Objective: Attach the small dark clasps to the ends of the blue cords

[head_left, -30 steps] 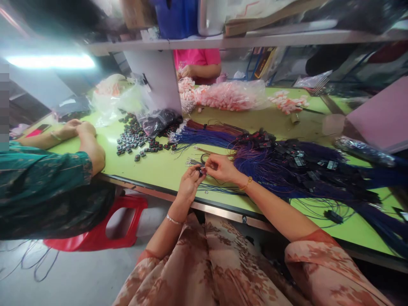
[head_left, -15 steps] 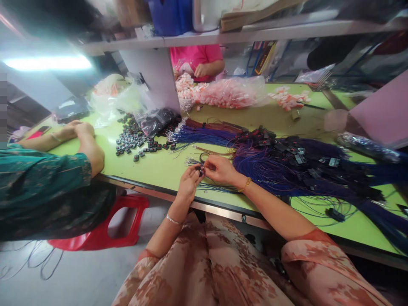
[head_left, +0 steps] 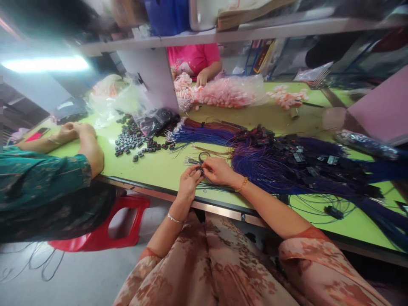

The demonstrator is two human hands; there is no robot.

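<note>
Between the fingertips of my left hand (head_left: 188,182) sits a small black plastic connector (head_left: 200,171). The thumb and fingers of my right hand (head_left: 219,171) are pinched together right against it; whatever they grip there is hidden. Just behind the fingers is a dark loop of wire (head_left: 204,155), and thin wires (head_left: 215,187) run below my right hand. Beside my right hand spreads a large heap of blue and purple wires (head_left: 255,163), with black connectors (head_left: 299,156) among them. A wire bundle with silvery ends (head_left: 178,132) lies beyond my hands.
Loose black connectors (head_left: 134,140) are scattered on the green table (head_left: 156,174), left of a dark plastic bag (head_left: 157,121). A co-worker's arms (head_left: 87,144) rest at the left, above a red stool (head_left: 127,225). Opposite, a person in pink (head_left: 197,59) sits behind bagged pink-white parts (head_left: 232,91). A shelf (head_left: 191,38) crosses overhead.
My right fingers have closed in slightly on the connector; both hands otherwise stay in place. The person opposite has lowered a hand onto the pink-white parts. The view has shifted slightly.
</note>
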